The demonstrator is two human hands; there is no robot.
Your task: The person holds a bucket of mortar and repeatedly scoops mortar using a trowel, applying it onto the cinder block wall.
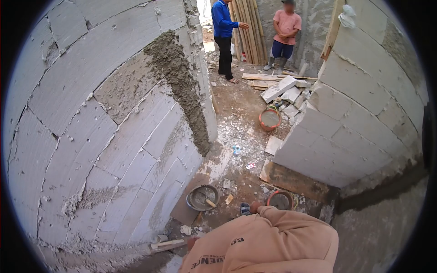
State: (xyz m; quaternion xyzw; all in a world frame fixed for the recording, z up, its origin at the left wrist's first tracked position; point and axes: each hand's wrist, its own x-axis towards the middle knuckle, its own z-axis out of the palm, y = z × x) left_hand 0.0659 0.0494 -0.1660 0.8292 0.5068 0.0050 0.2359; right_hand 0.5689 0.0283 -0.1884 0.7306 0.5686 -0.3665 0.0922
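Low in the frame, my left hand (193, 242) is partly hidden by my tan sleeve. It meets the end of a flat, pale wooden tool (167, 244), apparently gripping it beside the base of the left block wall. My right hand (256, 207) shows only as a small patch beyond the other sleeve; its fingers cannot be made out. Beside it is a dark blue-grey thing like a sandal (245, 208). Close by stands an orange-rimmed bucket (280, 200) of grey mortar. Wet mortar (175, 68) forms a rough band down the end of the left wall (104, 150).
A black mortar tub (203, 197) holds a wooden-handled tool. Another orange bucket (270, 119) stands by broken blocks (278, 88). The right block wall (337, 136) bounds the passage. Two people, one in a blue top (223, 20) and one in a pink shirt (287, 25), stand beyond.
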